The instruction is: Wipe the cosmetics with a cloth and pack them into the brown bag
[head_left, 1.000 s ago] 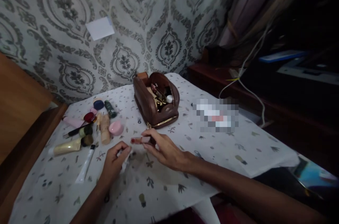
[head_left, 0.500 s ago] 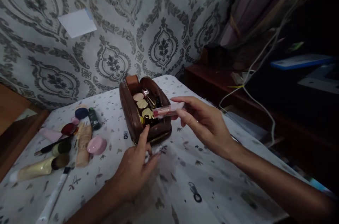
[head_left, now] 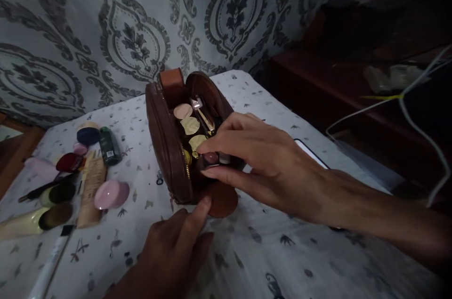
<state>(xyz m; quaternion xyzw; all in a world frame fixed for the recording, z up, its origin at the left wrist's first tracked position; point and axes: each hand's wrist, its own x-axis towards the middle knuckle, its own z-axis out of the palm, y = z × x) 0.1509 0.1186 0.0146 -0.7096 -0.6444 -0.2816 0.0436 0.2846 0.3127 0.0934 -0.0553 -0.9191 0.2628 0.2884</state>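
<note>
A brown zip-up makeup bag [head_left: 165, 148] stands unzipped in front of me. Inside lie several round pale-gold discs [head_left: 190, 125] and slim gold-trimmed items [head_left: 205, 117]. Over the bag's near end, my right hand [head_left: 261, 162] pinches a shiny pinkish lip gloss tube [head_left: 212, 157] between thumb and fingers; most of the tube is hidden by the hand. My left hand [head_left: 176, 247] is at the bag's near side, index finger stretched out and touching the rounded tan leather flap [head_left: 224, 201], with nothing held.
Left of the bag lie loose cosmetics: a green bottle [head_left: 109, 146], a pink round jar [head_left: 112, 194], a beige tube [head_left: 92, 190] and a white-handled brush [head_left: 52, 261]. A phone [head_left: 310, 152] lies behind my right forearm. White cables [head_left: 406, 148] hang at right; patterned wall [head_left: 137, 40] behind.
My right hand has lowered the lip gloss tube from above the bag into its near end. My left index finger has moved from the bag's rim down to the flap. The view has come closer.
</note>
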